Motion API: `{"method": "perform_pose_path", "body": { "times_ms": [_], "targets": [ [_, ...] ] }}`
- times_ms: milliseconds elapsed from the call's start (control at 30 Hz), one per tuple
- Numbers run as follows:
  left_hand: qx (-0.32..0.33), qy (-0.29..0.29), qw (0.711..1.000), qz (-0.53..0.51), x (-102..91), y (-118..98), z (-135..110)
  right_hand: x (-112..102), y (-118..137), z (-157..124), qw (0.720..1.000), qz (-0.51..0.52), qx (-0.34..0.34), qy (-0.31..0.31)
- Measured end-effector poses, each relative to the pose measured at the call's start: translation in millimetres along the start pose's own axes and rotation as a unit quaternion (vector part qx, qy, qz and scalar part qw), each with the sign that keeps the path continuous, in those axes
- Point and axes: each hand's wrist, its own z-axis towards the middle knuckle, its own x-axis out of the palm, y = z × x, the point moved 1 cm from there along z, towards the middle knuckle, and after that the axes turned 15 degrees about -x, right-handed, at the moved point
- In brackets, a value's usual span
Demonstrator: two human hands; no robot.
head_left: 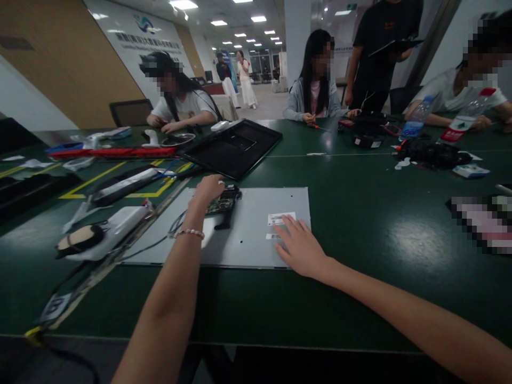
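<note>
A grey metal panel [248, 234] lies flat on the dark green table [360, 213] in front of me. My left hand [208, 191] reaches over its far left part, fingers curled down onto a small circuit board [222, 202] with black parts; a bead bracelet is on that wrist. My right hand [298, 246] lies flat and open on the panel's right part, fingertips next to a white label [281, 218]. Thin cables [176, 226] run off the panel's left edge.
A black monitor back cover [234, 146] lies beyond the panel. Tools, a white device [120, 224] and red strips [112, 152] crowd the left. Water bottles [416, 120] and black gear [432, 153] sit far right. Several other people sit or stand across the table.
</note>
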Motion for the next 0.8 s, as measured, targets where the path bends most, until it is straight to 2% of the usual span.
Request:
{"method": "perform_pose_path", "body": {
  "times_ms": [100,167,267,567,800],
  "targets": [
    [0.11,0.077,0.991,0.018,0.3,1.7,8.8,-1.1,1.5,0.3,1.0,-0.006,-0.002,-0.001],
    [0.126,0.123,0.984,0.036,3.4,1.2,11.8,-2.3,2.5,0.5,1.0,-0.013,-0.001,-0.002],
    [0.116,0.155,0.98,0.046,9.6,-1.4,12.2,-4.0,3.4,0.7,1.0,-0.016,-0.001,0.001],
    [0.071,0.136,0.987,0.053,17.3,-8.1,9.2,-3.5,2.9,0.0,1.0,-0.014,-0.001,0.006],
    [0.077,0.119,0.989,0.04,1.9,-9.7,7.8,-4.5,1.1,-0.9,1.0,-0.013,-0.008,0.02]
  ]
}}
